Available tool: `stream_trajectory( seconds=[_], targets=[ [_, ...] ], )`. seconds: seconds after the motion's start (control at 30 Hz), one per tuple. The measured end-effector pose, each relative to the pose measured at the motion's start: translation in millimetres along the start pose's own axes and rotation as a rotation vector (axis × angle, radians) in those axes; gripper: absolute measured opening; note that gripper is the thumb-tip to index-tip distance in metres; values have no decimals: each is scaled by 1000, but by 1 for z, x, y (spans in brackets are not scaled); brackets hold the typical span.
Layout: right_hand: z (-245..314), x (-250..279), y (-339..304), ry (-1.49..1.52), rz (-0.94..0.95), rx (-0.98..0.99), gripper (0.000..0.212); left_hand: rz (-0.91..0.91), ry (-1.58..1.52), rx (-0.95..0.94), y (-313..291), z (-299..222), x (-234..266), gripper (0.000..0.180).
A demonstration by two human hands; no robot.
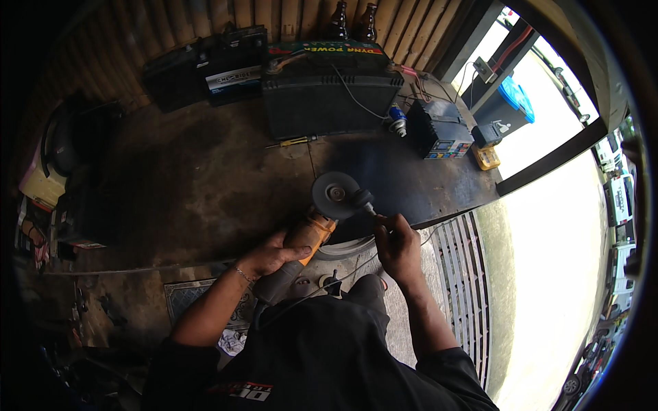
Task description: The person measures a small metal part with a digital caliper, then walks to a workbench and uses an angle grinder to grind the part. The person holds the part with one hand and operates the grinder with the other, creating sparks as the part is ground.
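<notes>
My left hand (271,257) is wrapped round the body of an orange and grey angle grinder (317,236), held above the near edge of the workbench. Its dark round disc (329,196) faces up. At the disc's right edge sits a small part with a dark rounded end and a silvery stem (369,207). Closed fingers of my right hand (397,248) hold that part by its stem. Whether the part touches the disc, I cannot tell. A cord trails from the grinder's rear across my lap.
On the wooden bench (192,178) lies a yellow-handled screwdriver (295,142). Behind it stand a large black battery (329,103) and a smaller battery (233,75). A spray can (397,122), a black boxy device (442,130) and a yellow meter (486,157) are at right. Floor grating (460,267) lies below.
</notes>
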State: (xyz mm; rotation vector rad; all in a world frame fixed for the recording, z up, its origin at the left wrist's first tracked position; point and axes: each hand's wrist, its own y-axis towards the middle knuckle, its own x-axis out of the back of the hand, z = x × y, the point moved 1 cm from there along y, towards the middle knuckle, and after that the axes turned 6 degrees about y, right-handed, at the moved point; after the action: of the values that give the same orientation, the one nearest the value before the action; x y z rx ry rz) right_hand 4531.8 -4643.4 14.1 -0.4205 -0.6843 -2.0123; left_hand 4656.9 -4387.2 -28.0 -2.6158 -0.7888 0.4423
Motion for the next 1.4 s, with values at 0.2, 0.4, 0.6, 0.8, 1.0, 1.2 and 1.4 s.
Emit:
stream_trajectory(
  seconds=[0.2, 0.4, 0.6, 0.8, 1.0, 1.2, 1.4],
  targets=[
    [7, 7, 7, -28, 44, -8, 10, 32, 21, -41, 1, 0, 0, 61],
    [11, 10, 9, -48, 59, -15, 10, 7, -14, -38, -1, -1, -1, 54],
    [15, 14, 11, -71, 97, -28, 12, 7, -2, -24, -1, -2, -1, 55],
    [20, 18, 15, -94, 135, -25, 15, 6, -4, -8, 0, 1, 1, 56],
    [25, 20, 17, -100, 153, -41, 15, 7, 0, -42, 3, 5, 2, 57],
    [27, 24, 19, -125, 182, -44, 13, 16, -10, -60, 4, 7, 3, 56],
    [28, 25, 22, -136, 192, -13, 11, 9, -22, -44, 4, 8, 3, 55]
  ],
)
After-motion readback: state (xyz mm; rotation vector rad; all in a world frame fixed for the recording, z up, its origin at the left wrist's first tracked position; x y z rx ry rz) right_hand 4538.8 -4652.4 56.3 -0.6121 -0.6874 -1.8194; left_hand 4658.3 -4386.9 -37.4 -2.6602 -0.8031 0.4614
